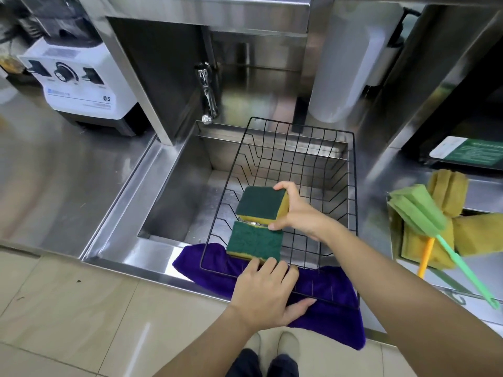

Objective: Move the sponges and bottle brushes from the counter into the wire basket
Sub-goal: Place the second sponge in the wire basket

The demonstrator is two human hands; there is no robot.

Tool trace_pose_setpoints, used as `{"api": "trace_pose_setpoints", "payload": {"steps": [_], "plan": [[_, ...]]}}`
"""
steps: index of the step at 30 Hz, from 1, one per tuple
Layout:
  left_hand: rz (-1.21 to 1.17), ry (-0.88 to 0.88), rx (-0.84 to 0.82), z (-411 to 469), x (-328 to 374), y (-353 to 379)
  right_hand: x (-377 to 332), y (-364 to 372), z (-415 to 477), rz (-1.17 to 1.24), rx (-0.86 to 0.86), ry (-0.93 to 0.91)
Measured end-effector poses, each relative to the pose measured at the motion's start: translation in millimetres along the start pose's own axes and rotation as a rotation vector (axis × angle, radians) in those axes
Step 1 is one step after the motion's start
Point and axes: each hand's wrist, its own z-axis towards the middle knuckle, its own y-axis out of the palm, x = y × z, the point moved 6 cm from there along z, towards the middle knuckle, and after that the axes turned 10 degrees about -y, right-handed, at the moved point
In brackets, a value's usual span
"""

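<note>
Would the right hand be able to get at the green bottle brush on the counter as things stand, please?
Probably not just yet: the right hand is closed on a sponge over the wire basket. The green bottle brush lies uncovered on the yellow sponges, so the way looks free once that sponge is released.

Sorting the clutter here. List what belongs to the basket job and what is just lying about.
Job:
wire basket
sponge in right hand
sponge under left hand
green bottle brush
orange-handled brush
yellow sponges

Lying about:
blender
tap
purple cloth
</note>
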Motion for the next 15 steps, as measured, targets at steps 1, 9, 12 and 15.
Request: {"api": "trace_pose_setpoints", "payload": {"steps": [1, 9, 12, 15], "plan": [[-0.001, -0.001, -0.004, -0.1, -0.1, 0.4, 3.5, 0.6, 0.2, 0.121, -0.01, 0.017], [-0.002, -0.003, -0.011, 0.7, -0.2, -0.4, 20.5, -10.5, 11.2, 0.064, 0.15, 0.052], [0.002, -0.004, -0.007, 0.8, -0.1, -1.0, 18.7, -12.0, 13.4, -0.031, 0.09, 0.076], [-0.004, -0.005, -0.003, 1.3, -0.2, -1.4, 24.1, -17.4, 14.5, -0.136, 0.07, 0.114]]}}
